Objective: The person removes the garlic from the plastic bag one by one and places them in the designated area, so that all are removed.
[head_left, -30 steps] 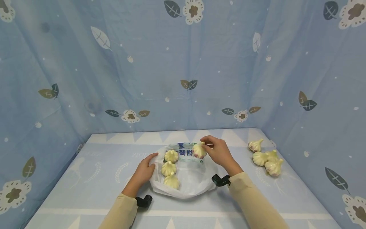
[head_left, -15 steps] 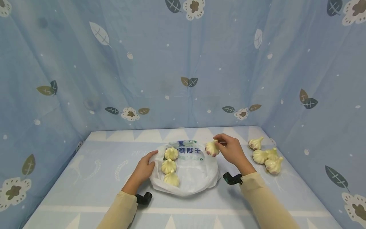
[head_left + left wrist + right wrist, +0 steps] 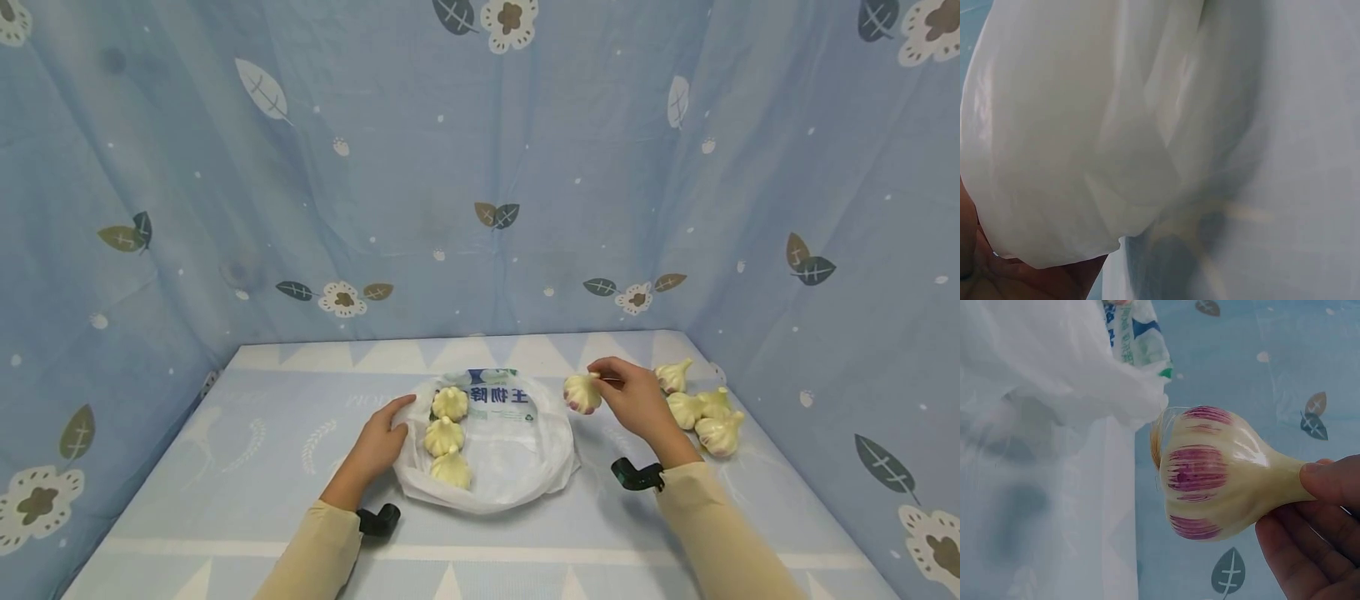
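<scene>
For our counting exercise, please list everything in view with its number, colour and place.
Bagged garlic bulbs: 3, cream, along the bag's left side
Held garlic bulb: 1, cream with purple streaks, right of the bag
Loose garlic bulbs: 4, cream, on the table's right side
Plastic bag: 1, white with blue and green print, mid-table
Table: 1, pale blue and white, below everything
Curtain backdrop: blue, leaf and flower print, around the table
Wrist devices: 2, black, one per wrist
Sleeves: 2, beige, on the forearms
Left hand: 1, touching the bag's left side
Right hand: 1, pinching the held bulb
</scene>
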A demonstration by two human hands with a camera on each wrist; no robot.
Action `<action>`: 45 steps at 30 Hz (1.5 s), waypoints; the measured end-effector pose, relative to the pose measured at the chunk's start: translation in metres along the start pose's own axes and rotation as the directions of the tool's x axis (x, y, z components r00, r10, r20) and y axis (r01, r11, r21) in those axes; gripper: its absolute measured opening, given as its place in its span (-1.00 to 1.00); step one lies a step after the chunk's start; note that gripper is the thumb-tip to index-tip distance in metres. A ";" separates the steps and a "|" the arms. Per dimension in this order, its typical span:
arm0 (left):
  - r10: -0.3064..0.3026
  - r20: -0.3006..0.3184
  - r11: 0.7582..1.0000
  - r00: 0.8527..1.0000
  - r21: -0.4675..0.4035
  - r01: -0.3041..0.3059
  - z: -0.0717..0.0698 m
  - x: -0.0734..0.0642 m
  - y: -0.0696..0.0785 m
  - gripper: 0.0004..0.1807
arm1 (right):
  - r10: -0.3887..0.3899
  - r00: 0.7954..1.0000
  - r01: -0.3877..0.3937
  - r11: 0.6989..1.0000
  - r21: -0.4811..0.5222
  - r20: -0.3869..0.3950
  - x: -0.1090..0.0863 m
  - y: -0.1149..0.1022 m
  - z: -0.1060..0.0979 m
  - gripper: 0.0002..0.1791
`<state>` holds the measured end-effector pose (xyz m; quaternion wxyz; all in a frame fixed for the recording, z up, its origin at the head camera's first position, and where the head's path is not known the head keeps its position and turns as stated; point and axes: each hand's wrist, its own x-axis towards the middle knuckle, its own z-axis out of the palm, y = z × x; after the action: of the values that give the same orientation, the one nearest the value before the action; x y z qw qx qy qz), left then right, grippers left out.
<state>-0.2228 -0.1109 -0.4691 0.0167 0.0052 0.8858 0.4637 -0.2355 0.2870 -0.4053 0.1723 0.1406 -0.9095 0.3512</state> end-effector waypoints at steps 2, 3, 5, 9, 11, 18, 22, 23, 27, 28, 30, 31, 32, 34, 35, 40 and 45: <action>-0.009 0.000 1.000 1.000 -0.001 0.009 0.000 -0.001 -0.001 -0.42 | 0.001 1.000 -0.001 1.000 -0.006 0.000 -0.003 0.003 -0.002 -0.79; -0.014 0.002 1.000 1.000 -0.001 0.014 0.000 -0.001 -0.001 -0.42 | 0.003 1.000 -0.003 1.000 -0.008 0.001 -0.004 0.004 -0.003 -0.79; -0.016 0.003 1.000 1.000 -0.004 0.016 0.000 -0.002 -0.002 -0.42 | 0.013 1.000 -0.013 1.000 -0.014 0.002 -0.007 0.006 -0.005 -0.79; -0.015 0.005 1.000 1.000 -0.012 0.015 0.000 -0.003 -0.002 -0.42 | 0.045 0.999 -0.045 0.999 -0.023 0.012 -0.012 0.010 -0.009 -0.78; -0.011 0.007 1.000 1.000 -0.018 0.011 -0.001 -0.004 -0.003 -0.42 | 0.060 0.998 -0.059 0.998 -0.031 0.014 -0.014 0.013 -0.011 -0.78; -0.012 -0.002 1.000 1.000 -0.021 0.012 -0.001 -0.004 -0.002 -0.42 | 0.096 0.995 -0.094 0.994 -0.057 0.030 -0.022 0.024 -0.021 -0.76; -0.017 0.002 1.000 1.000 -0.015 0.017 0.001 -0.001 -0.001 -0.42 | 0.113 0.993 -0.111 0.992 -0.067 0.023 -0.029 0.032 -0.028 -0.75; -0.020 0.004 1.000 1.000 -0.016 0.020 0.001 -0.001 -0.001 -0.42 | 0.115 0.993 -0.114 0.991 -0.070 0.021 -0.030 0.034 -0.030 -0.75; -0.014 0.004 1.000 1.000 -0.015 0.014 0.002 0.000 -0.001 -0.42 | 0.121 0.993 -0.119 0.988 -0.099 0.011 -0.035 0.042 -0.035 -0.74; -0.017 0.004 1.000 1.000 -0.014 0.017 0.001 0.001 -0.001 -0.42 | 0.124 0.992 -0.122 0.987 -0.105 0.009 -0.036 0.044 -0.036 -0.73; -0.019 0.001 1.000 1.000 -0.010 0.019 0.001 0.001 -0.002 -0.43 | 0.132 0.991 -0.131 0.985 -0.117 0.006 -0.038 0.047 -0.039 -0.73; -0.015 0.000 1.000 1.000 -0.007 0.015 0.001 0.002 -0.002 -0.43 | 0.137 0.991 -0.135 0.984 -0.119 0.007 -0.038 0.048 -0.040 -0.72; -0.012 -0.001 1.000 1.000 -0.003 0.012 0.000 0.002 -0.002 -0.43 | 0.144 0.990 -0.142 0.982 -0.122 0.008 -0.039 0.049 -0.041 -0.72; -0.011 0.000 1.000 1.000 -0.009 0.011 -0.001 0.001 -0.002 -0.43 | 0.155 0.988 -0.152 0.980 -0.125 0.015 -0.041 0.052 -0.043 -0.70; -0.007 0.000 1.000 1.000 -0.010 0.007 -0.001 0.001 -0.002 -0.43 | 0.160 0.987 -0.157 0.979 -0.127 0.017 -0.041 0.054 -0.044 -0.70; 0.001 0.002 1.000 1.000 -0.014 -0.001 -0.002 0.001 -0.002 -0.43 | 0.173 0.985 -0.169 0.974 -0.152 0.016 -0.045 0.062 -0.046 -0.68; -0.002 0.000 1.000 1.000 -0.015 0.002 -0.002 0.001 -0.004 -0.43 | 0.175 0.985 -0.171 0.970 -0.170 0.006 -0.049 0.067 -0.050 -0.69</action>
<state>-0.2240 -0.1150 -0.4710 0.0173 0.0042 0.8824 0.4702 -0.2054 0.3754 -0.4308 0.1426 0.0494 -0.9465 0.2852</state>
